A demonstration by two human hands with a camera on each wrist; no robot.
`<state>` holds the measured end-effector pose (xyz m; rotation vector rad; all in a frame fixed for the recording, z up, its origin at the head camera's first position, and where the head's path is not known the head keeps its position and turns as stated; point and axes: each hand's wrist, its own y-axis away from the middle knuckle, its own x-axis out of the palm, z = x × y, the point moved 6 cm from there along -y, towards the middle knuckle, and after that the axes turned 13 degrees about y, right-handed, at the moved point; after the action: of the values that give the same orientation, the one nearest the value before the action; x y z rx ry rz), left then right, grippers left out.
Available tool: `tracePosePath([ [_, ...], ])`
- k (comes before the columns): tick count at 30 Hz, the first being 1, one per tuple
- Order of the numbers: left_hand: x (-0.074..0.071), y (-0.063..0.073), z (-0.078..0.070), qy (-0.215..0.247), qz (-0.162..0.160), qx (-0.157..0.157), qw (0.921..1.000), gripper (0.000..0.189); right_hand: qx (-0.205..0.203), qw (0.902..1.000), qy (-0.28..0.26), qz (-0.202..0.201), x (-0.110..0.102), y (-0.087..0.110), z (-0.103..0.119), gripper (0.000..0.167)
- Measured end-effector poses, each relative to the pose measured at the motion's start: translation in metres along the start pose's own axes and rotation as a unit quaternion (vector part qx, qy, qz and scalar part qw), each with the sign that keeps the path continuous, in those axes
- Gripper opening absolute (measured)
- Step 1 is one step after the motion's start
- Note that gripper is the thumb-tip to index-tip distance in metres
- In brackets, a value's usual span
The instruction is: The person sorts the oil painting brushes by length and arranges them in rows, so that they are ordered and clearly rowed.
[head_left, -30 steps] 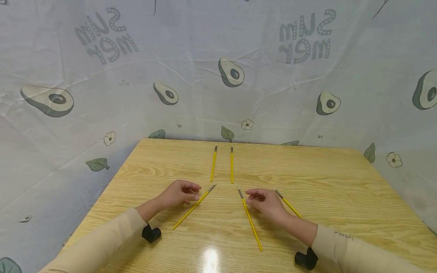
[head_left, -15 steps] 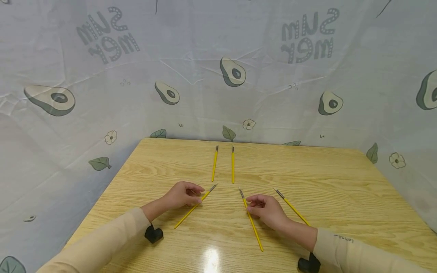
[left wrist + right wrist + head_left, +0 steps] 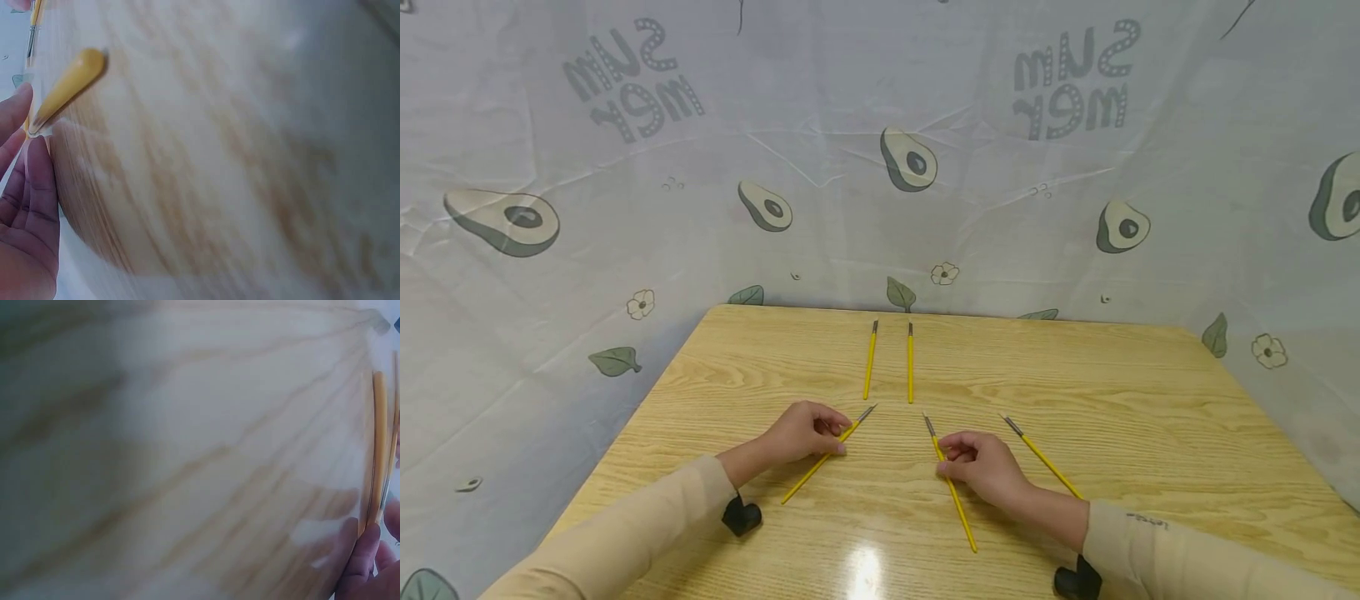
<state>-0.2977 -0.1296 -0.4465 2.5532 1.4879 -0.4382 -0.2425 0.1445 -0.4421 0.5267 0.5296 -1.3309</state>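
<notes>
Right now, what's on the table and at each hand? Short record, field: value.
brush_count: five, yellow handles
left_hand: left hand at the left brush; firm pinch unclear
right_hand: right hand at the middle brush; firm pinch unclear
outer_brush: right brush, handle end hidden by the right forearm
far_pair: back left brush and back right brush, side by side, apart
tips: all pointing away from the person
surface: wood-grain table
backdrop: avocado-print cloth
</notes>
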Motion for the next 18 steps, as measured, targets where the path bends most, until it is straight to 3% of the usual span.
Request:
tracePosePath([
  [18,-0.0002,-0.0019,0.003,-0.013,-0.012,-0.012,0.9998,0.027,0.017,0.9981,0.055,-0.019,0.0032,-0.0014,-0.0005,0.029],
])
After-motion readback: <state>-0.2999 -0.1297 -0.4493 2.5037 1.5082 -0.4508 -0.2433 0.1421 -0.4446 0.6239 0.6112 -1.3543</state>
